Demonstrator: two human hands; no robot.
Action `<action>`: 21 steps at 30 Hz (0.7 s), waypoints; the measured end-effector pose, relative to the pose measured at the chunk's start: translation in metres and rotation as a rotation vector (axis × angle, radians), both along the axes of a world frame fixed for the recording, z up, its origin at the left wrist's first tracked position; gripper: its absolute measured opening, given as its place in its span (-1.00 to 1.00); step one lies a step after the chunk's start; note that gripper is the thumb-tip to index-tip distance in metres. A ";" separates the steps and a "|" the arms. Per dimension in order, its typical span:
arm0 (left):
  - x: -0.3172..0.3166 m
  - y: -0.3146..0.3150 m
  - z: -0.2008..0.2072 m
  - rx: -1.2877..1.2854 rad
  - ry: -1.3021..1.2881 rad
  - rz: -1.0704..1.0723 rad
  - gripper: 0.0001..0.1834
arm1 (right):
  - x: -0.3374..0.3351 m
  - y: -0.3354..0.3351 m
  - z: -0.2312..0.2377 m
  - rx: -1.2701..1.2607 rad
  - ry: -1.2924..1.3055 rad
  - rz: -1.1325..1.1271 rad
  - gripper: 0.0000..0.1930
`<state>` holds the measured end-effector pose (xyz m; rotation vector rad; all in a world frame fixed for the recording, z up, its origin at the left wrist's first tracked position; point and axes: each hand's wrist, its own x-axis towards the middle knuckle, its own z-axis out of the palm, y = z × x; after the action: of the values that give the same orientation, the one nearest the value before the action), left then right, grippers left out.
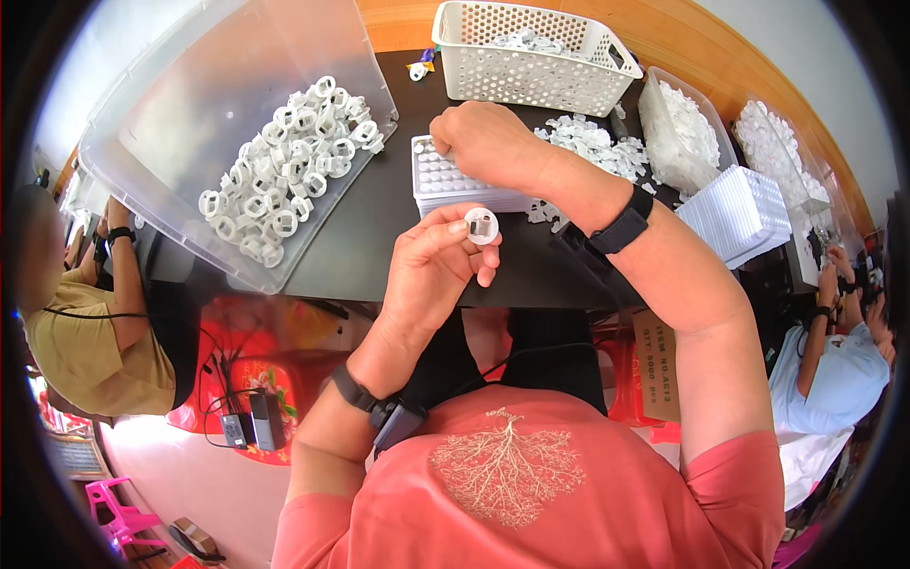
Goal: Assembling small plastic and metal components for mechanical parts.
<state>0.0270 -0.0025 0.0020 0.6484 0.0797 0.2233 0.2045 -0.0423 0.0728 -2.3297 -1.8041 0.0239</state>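
Your left hand (438,254) pinches a round white part (483,217) between its fingers (486,274); whether your right hand (488,142) grips anything, I cannot tell.

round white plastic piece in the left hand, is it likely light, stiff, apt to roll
The round white plastic piece looks light, being small beside the left hand. It is probably stiff, since its outline looks circular despite the pinch, and that round shape might let it roll if stood on edge.
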 end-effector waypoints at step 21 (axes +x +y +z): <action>0.010 -0.014 0.021 -0.089 0.054 0.134 -0.70 | -0.124 -0.105 -0.045 0.841 0.509 0.006 -0.88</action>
<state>0.0368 -0.0165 0.0231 0.5607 0.1839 0.3297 0.0803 -0.1474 0.0281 -1.5387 -1.2272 -0.1098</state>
